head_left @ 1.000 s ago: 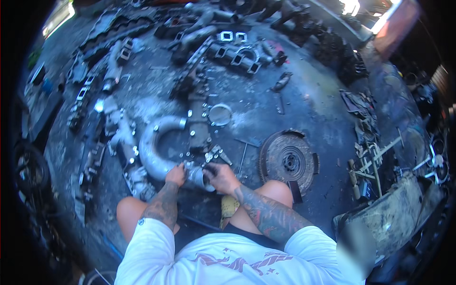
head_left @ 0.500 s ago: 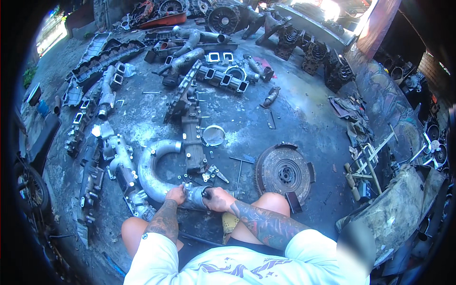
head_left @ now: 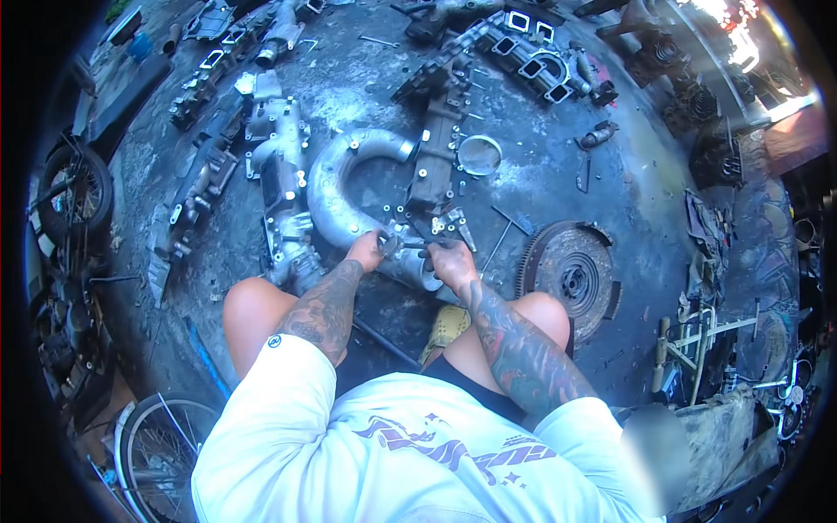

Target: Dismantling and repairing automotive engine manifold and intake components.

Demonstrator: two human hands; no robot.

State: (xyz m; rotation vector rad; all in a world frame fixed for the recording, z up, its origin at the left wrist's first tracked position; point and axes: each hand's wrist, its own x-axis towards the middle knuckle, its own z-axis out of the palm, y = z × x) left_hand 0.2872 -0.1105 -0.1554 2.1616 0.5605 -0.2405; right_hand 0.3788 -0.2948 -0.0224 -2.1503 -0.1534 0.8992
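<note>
A silver U-shaped metal pipe (head_left: 328, 186) lies on the floor in front of my knees, its near end under my hands. My left hand (head_left: 370, 251) is closed at the pipe's near bend, beside a small fitting; what its fingertips grip is hidden. Just over the near end, my right hand (head_left: 452, 265) is closed on a thin dark rod-like tool (head_left: 415, 246) that points left toward the fitting. Beyond my right hand sit small metal parts (head_left: 452, 223) and a long dark metal housing (head_left: 436, 166). A round ring (head_left: 479, 155) lies to that housing's right.
A rusty toothed flywheel (head_left: 571, 279) lies by my right knee, with a T-shaped wrench (head_left: 499, 239) to its left. Silver manifold castings (head_left: 281, 166) line the left side. A bicycle wheel (head_left: 161, 458) is at lower left, a metal frame (head_left: 702, 344) at the right.
The view has tilted downward, so the floor parts appear higher. My right hand has moved from the pipe's near opening to above it, and a thin dark tool now shows in it.
</note>
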